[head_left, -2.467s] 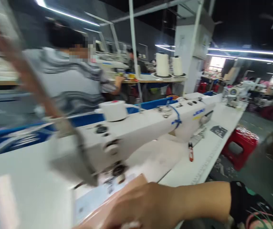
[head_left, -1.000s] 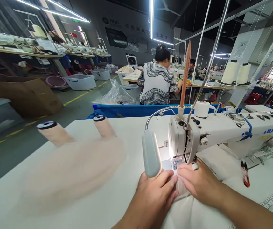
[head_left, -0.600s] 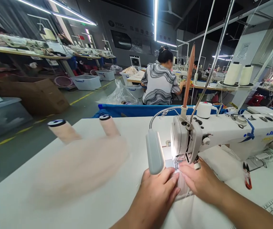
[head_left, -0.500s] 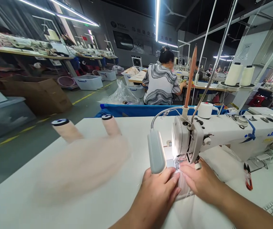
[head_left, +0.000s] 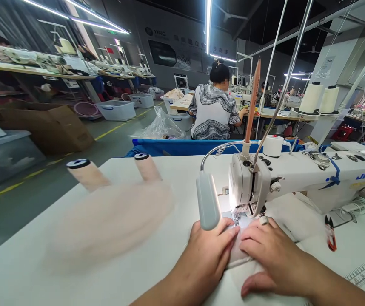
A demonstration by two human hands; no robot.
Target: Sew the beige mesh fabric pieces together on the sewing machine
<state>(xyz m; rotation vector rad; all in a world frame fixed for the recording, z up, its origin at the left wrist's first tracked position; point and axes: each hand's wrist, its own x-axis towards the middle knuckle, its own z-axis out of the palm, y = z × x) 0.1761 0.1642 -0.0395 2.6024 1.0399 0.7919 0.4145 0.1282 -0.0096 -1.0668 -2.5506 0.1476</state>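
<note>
A white Juki sewing machine stands on the white table. Just in front of its needle lies a pale pink piece of fabric. My left hand rests on the fabric's left side, fingers together and pressing down flat. My right hand lies flat on its right side, fingers stretched toward the presser foot. A grey lamp head on a gooseneck hangs just above my left hand.
A heap of pale pink fabric and two pink thread cones lie at the table's left. Red-handled snips lie at the right. A blue bin runs behind the table. A person in a striped top sits at another bench.
2.5 s ago the view was swinging and blurred; it has since settled on the needle. In the last second both hands slid slightly back toward me, and my right hand flattened.
</note>
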